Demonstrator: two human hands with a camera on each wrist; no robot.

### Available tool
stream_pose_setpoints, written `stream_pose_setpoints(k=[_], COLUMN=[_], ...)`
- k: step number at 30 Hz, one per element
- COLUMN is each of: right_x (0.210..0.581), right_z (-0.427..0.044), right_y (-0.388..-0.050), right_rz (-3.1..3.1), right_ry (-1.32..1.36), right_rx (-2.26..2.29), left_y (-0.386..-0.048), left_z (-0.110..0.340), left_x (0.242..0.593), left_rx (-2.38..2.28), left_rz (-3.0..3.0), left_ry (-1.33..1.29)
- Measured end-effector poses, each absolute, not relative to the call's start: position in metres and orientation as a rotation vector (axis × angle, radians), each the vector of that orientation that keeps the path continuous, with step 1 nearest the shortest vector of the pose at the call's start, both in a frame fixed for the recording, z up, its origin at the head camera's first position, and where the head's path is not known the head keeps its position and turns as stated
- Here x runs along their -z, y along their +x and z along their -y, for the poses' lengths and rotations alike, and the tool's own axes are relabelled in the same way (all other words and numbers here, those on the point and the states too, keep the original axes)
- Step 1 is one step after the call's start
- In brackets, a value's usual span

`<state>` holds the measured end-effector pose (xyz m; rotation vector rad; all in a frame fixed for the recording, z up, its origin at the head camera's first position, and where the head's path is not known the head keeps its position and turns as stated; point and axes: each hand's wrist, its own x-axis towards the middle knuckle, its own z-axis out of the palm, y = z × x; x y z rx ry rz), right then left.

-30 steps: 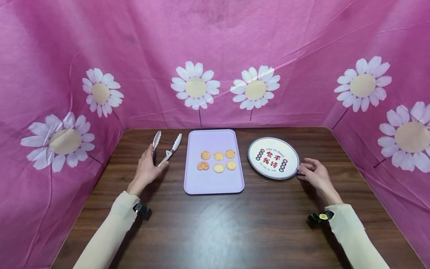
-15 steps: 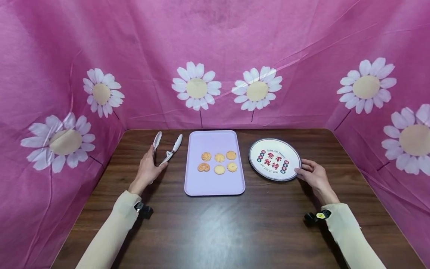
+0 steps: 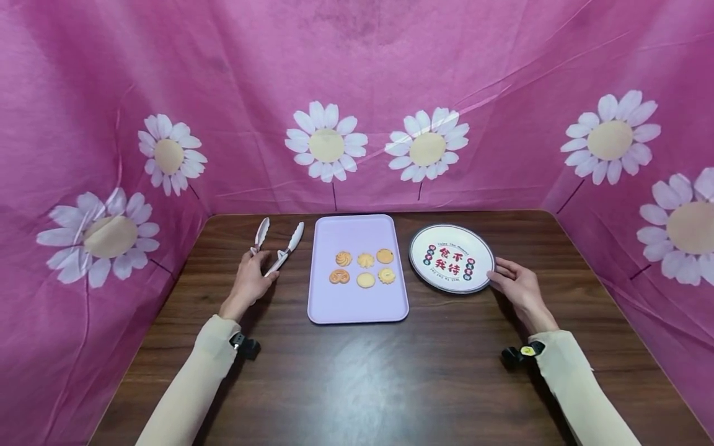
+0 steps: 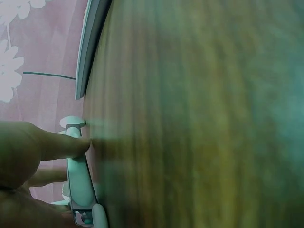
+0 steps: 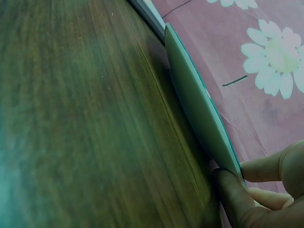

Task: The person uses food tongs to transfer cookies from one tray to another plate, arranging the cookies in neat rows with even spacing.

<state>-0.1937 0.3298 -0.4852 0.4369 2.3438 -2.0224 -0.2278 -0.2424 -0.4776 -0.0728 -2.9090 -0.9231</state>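
Observation:
My left hand (image 3: 250, 282) holds a pair of tongs (image 3: 290, 240) with pale scalloped tips, near the table's back left. The tongs' arms are spread apart. In the left wrist view, fingers lie on both sides of a tong arm (image 4: 80, 183). My right hand (image 3: 520, 286) pinches the right rim of a round white plate (image 3: 476, 246) with a dark edge and red lettering. Seen from the right wrist, the plate (image 5: 199, 104) is edge-on, with fingers on both of its faces. Between the hands lies a lilac tray (image 3: 357, 306) bearing several cookies (image 3: 365, 280).
A dark wooden table (image 3: 357, 384) carries everything. Pink cloth (image 3: 368, 56) printed with daisies hangs behind it and along both sides. Bare wood lies between the tray and me.
The plate, pinched in my right hand, has shifted slightly left toward the tray. My left hand's fingers have closed in over the tongs. The tray and cookies stay put.

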Motion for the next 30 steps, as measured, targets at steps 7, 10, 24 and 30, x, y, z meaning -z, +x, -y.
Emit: stream_pose_setpoints(k=[7,10,24,30], right_x=[0.485,0.487,0.487,0.485], right_z=[-0.326,-0.322,-0.304,-0.303], right_y=[-0.200,-0.204,-0.210,-0.211], right_rz=[-2.329,-2.352,-2.443,-2.451], right_ry=[0.427,0.412,0.432,0.403], right_rx=[2.068,2.040,1.847,1.821], left_y=[-0.229,-0.229,-0.221,-0.219], left_z=[0.240,0.241,0.248,0.250], left_x=[0.479,0.479,0.469,0.467], left_rx=[0.954,0.958,1.002,0.997], left_rz=[2.904,2.919,2.862,2.831], left_ry=[-0.056,0.004,0.080,0.063])
